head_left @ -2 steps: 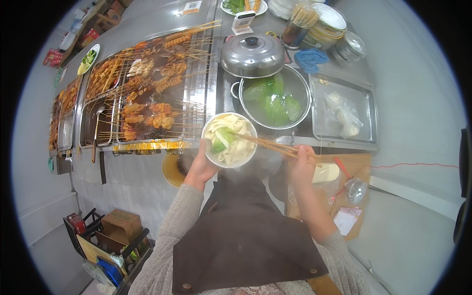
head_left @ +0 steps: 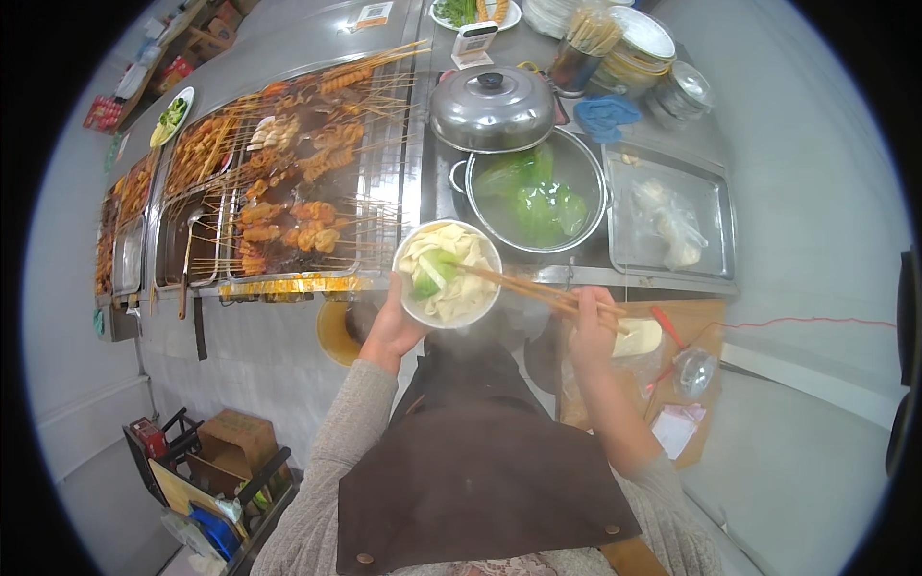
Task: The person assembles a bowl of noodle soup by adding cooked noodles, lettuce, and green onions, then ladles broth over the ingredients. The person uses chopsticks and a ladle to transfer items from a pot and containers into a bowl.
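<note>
My left hand (head_left: 392,331) is closed around the left side of a white bowl (head_left: 415,309), holding it just off the counter's front edge. Wide pale noodle-like strips (head_left: 466,288) fill the bowl, with green leaf vegetable (head_left: 434,274) in the middle. Long wooden chopsticks (head_left: 538,291) are gripped in my right hand (head_left: 594,331), their tips over the food in the bowl. Behind the bowl stands a steel pot (head_left: 603,206) of water with green leaves (head_left: 543,206) in it. A domed steel lid (head_left: 490,110) rests against the pot's far rim.
Trays of skewers in brown broth (head_left: 307,192) cover the left counter, sticks jutting toward the pot. A steel tray (head_left: 629,254) with a plastic bag lies right of the pot. A blue cloth (head_left: 607,115) and a skewer holder (head_left: 576,62) stand behind. Steam drifts below the bowl.
My right hand and the chopsticks have shifted slightly; the tips sit a little further right over the bowl. My left hand and the bowl stay in place.
</note>
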The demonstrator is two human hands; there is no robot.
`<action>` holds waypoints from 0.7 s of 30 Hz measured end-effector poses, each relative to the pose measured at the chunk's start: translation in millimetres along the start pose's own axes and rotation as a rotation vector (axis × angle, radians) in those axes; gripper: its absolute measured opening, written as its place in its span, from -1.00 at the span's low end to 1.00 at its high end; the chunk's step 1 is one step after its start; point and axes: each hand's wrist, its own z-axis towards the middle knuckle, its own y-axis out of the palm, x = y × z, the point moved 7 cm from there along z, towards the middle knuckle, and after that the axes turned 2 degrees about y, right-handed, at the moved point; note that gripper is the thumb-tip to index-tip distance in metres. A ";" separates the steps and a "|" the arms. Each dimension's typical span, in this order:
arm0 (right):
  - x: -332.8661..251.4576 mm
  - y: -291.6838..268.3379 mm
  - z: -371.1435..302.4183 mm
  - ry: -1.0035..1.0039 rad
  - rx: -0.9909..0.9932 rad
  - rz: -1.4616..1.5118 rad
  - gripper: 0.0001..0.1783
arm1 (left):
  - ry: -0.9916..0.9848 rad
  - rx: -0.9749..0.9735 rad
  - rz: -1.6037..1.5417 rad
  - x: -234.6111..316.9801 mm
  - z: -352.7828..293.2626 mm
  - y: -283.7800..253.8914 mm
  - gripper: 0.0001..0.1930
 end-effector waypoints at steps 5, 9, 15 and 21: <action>-68.5 -30.4 2.7 -0.220 -0.046 -0.186 -0.74 | 0.008 0.014 -0.018 2.3 -4.8 -7.9 -0.21; -73.0 -73.1 81.0 -0.054 0.094 -0.078 -0.68 | 0.007 0.013 -0.019 2.8 -7.3 -10.7 -0.20; -58.4 -86.5 144.3 0.069 0.062 -0.261 -0.59 | 0.015 0.005 0.003 3.2 -5.7 -12.0 -0.20; -48.0 -56.4 195.1 -0.026 -0.172 -0.441 -0.57 | 0.041 0.054 0.017 3.7 -7.5 -11.3 -0.20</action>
